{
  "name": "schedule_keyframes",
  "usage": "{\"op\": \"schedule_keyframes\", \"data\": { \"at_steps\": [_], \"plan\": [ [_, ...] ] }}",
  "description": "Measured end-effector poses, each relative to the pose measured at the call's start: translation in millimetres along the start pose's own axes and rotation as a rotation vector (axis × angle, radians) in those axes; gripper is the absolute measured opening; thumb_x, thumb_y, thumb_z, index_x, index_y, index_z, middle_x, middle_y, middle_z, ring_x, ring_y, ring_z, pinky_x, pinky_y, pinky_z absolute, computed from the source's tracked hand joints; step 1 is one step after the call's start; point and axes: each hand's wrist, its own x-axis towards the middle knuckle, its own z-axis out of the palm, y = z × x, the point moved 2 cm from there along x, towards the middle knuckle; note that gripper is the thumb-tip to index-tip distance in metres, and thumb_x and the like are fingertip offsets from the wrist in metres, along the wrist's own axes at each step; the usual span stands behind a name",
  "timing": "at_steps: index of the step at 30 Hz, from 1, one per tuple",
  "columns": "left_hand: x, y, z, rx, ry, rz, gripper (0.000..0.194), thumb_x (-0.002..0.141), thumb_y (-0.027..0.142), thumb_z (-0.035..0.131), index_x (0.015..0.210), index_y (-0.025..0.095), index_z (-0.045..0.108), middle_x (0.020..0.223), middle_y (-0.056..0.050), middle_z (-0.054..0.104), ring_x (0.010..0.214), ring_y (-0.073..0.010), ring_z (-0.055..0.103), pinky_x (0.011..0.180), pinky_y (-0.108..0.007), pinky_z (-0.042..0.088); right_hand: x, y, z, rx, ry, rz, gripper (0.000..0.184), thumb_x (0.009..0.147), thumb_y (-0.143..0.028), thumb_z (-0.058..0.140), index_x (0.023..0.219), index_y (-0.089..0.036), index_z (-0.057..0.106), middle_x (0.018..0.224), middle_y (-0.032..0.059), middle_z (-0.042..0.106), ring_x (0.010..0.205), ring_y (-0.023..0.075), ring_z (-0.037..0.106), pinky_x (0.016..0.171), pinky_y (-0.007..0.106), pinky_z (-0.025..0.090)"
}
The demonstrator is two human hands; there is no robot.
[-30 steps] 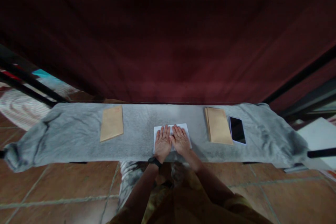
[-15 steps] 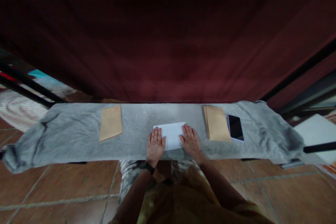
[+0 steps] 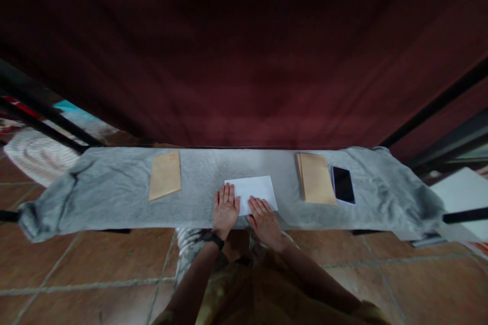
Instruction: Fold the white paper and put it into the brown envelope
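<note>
A folded white sheet of paper (image 3: 252,186) lies in the middle of a narrow table covered with a grey cloth (image 3: 114,198). My left hand (image 3: 225,209) rests flat on the paper's left edge, fingers stretched out. My right hand (image 3: 264,221) lies flat at the paper's near right corner, fingers stretched forward onto it. Neither hand holds anything. A black watch sits on my left wrist.
A single brown envelope (image 3: 165,174) lies at the left of the cloth. A stack of brown envelopes (image 3: 315,178) lies at the right, with a black phone (image 3: 343,185) beside it. A dark red curtain hangs behind the table. Tiled floor lies below.
My hands were together on top of the paper, then slid apart to its sides. Now my right hand has drawn back toward the near right corner; the left stays put.
</note>
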Motion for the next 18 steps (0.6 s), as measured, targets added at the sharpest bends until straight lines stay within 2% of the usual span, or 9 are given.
{"op": "schedule_keyframes", "data": {
  "at_steps": [3, 7, 9, 13, 18],
  "plan": [
    [3.4, 10.7, -2.4, 0.002, -0.017, 0.050, 0.056, 0.101, 0.036, 0.030, 0.152, 0.014, 0.040, 0.156, -0.012, 0.043, 0.150, -0.0275, 0.029, 0.124, -0.054, 0.021, -8.3, 3.8, -1.8, 0.015, -0.014, -0.029, 0.050, 0.104, -0.035, 0.041, 0.150, -0.015, 0.043, 0.156, 0.0085, 0.044, 0.145, 0.0212, 0.040, 0.123, 0.043, 0.027],
    [11.0, 38.3, 0.3, -0.068, -0.136, 0.242, 0.054, 0.103, 0.034, 0.026, 0.151, 0.016, 0.042, 0.156, -0.008, 0.044, 0.149, -0.0210, 0.032, 0.124, -0.045, 0.026, -12.2, 6.8, -0.7, 0.018, -0.018, -0.026, 0.048, 0.103, -0.035, 0.045, 0.146, -0.014, 0.050, 0.150, 0.0098, 0.052, 0.143, 0.0218, 0.043, 0.124, 0.044, 0.025],
    [16.5, 47.1, 3.5, -0.081, -0.167, 0.267, 0.054, 0.103, 0.034, 0.025, 0.151, 0.013, 0.042, 0.157, -0.009, 0.042, 0.149, -0.0208, 0.033, 0.123, -0.043, 0.028, -13.1, 7.1, 0.7, 0.021, -0.010, -0.017, 0.046, 0.102, -0.035, 0.047, 0.143, -0.014, 0.053, 0.147, 0.0105, 0.056, 0.142, 0.0223, 0.044, 0.124, 0.044, 0.025],
    [30.4, 48.1, 10.8, -0.067, -0.173, 0.260, 0.055, 0.103, 0.035, 0.024, 0.153, 0.014, 0.037, 0.159, -0.010, 0.040, 0.150, -0.0215, 0.031, 0.123, -0.045, 0.027, -18.6, 9.2, -0.5, 0.036, -0.011, -0.048, 0.046, 0.102, -0.034, 0.047, 0.144, -0.016, 0.052, 0.147, 0.0094, 0.055, 0.140, 0.0233, 0.046, 0.124, 0.046, 0.025],
    [49.6, 43.3, 19.2, -0.037, -0.156, 0.253, 0.057, 0.103, 0.034, 0.025, 0.154, 0.012, 0.034, 0.159, -0.012, 0.039, 0.151, -0.0219, 0.029, 0.124, -0.045, 0.024, -30.8, 11.1, -8.0, 0.023, -0.062, -0.126, 0.050, 0.101, -0.024, 0.046, 0.150, -0.019, 0.043, 0.153, 0.0083, 0.048, 0.142, 0.0230, 0.044, 0.124, 0.050, 0.024]
  ]
}}
